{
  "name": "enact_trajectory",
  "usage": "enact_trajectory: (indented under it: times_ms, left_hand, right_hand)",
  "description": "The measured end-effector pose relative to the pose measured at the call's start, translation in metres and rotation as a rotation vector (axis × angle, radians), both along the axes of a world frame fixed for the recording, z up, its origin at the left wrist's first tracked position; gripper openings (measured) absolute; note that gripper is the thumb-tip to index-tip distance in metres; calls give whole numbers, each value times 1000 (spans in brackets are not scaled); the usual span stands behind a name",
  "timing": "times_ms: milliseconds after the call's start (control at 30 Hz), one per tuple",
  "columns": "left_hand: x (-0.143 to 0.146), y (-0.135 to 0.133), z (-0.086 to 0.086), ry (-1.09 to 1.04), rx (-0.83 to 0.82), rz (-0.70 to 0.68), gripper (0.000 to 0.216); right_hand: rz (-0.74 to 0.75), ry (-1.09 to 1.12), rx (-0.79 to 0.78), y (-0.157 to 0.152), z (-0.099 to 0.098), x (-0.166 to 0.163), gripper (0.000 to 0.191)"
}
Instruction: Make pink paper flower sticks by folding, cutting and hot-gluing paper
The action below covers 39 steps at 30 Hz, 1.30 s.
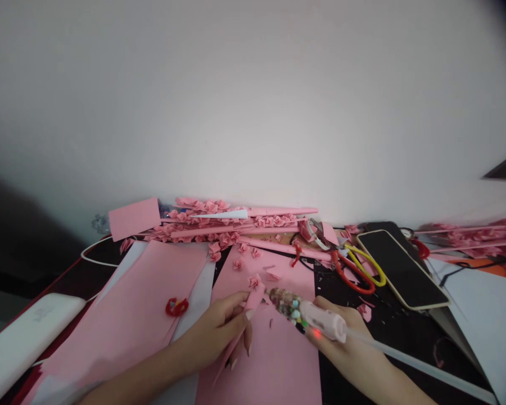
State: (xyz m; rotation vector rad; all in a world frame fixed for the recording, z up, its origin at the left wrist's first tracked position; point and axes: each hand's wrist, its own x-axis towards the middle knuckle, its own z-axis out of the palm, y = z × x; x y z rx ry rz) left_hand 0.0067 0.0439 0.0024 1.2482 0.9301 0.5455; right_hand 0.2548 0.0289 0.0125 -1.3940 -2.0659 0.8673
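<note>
My left hand [225,329] pinches a rolled pink paper stick [248,312] tipped with a small pink paper flower [254,282]. My right hand [346,337] grips a pink glue gun [316,319] whose nozzle points left, close to the stick's upper end. A red light glows on the gun, and a clear glue stick [417,365] trails out behind it to the lower right. Both hands hover over a pink paper sheet [274,360].
A pile of pink paper flowers and rolled sticks [219,222] lies along the wall. Scissors with red and yellow handles [354,267], a phone [400,267], a red scrap [176,306], another pink sheet [152,304] and a white device [25,332] lie around.
</note>
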Motion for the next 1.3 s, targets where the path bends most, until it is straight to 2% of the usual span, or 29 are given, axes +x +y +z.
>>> enact_trajectory:
  times_ms: [433,700,933,1067,1167,1300]
  left_hand:
    - [-2,-2,0,1,13,-25,22]
    - [-2,-1,-3,-11,4,-26,24]
    - [-1,-3,0,39,5,-19,23]
    - [-2,-4,-2,42,-11,-13,22]
    - [-2,-4,-3,26,-13,8,25]
    - [-4,3,-1,22,56,157,34]
  right_hand:
    - [-11,126,-127,4,-2,-3,20]
    - [-7,95,-87,4,-3,-3,23]
    - [-5,-66,39,0,-1,-1,19]
    - [-2,-282,146,0,-1,2,14]
    - [-30,-434,195,3,0,5,3]
    - [-79,-486,271,9,6,9,24]
